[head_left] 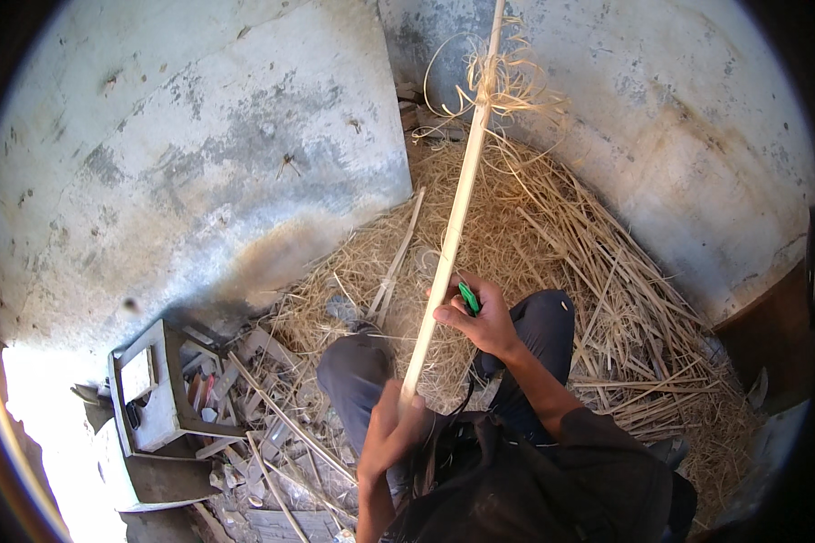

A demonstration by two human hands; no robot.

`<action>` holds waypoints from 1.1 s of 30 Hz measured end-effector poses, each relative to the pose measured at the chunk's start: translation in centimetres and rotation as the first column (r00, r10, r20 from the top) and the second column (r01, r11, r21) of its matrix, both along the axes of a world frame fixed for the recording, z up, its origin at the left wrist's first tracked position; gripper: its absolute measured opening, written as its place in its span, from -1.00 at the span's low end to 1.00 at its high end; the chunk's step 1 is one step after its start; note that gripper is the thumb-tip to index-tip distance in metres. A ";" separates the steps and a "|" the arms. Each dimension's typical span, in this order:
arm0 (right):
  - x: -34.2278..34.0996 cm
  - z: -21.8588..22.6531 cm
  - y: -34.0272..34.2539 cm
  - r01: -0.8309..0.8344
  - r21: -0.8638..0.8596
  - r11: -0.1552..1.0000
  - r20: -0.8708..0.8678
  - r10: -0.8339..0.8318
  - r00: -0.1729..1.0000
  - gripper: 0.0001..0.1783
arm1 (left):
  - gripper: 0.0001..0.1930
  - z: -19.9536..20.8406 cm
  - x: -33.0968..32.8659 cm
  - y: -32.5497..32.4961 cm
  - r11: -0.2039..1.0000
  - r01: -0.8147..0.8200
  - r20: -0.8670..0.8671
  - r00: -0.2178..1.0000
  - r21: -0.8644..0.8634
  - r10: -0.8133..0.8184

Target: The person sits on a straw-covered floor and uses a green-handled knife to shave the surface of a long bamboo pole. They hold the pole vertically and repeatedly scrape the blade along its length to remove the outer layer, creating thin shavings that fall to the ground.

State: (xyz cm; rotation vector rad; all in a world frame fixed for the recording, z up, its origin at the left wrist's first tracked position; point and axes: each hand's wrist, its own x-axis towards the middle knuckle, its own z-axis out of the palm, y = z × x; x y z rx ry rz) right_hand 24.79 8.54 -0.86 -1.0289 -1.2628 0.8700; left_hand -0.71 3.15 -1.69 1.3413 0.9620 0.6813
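A long pale wooden strip (458,207), bamboo-like, slants up and away from my lap toward the far wall. Near its lower end my left hand (395,429) is closed around it. Farther up, my right hand (485,320) is closed with the thumb against the strip, and a small green-handled tool (469,300) shows in its grip. Any blade on that tool is hidden by the fingers and the strip. Thin curled shavings (514,89) cling in a tangle to the strip's far part.
Straw-like shavings (353,258) cover the floor ahead. Many long thin sticks (629,299) lie heaped at the right. A worn wooden frame or stool (167,421) stands at the left among scraps. Stained pale walls (244,136) meet at the far corner. My bent knees (545,330) flank the strip.
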 end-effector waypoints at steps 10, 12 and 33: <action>0.1 -0.1 -0.3 0.071 0.154 0.985 0.061 -0.081 0.995 -0.65 | -0.73 2.2 3.6 0.6 0.984 -0.126 -0.022 0.991 0.126 0.130; 0.5 0.0 -1.2 0.079 0.208 0.975 0.247 -0.131 0.960 -0.61 | -0.73 2.1 3.6 0.7 0.989 -0.129 0.014 0.992 0.066 0.129; 0.3 1.3 -2.3 0.078 0.448 0.891 0.592 -0.361 0.721 -0.58 | -0.54 2.9 3.6 0.8 0.984 -0.126 -0.003 0.992 0.130 0.127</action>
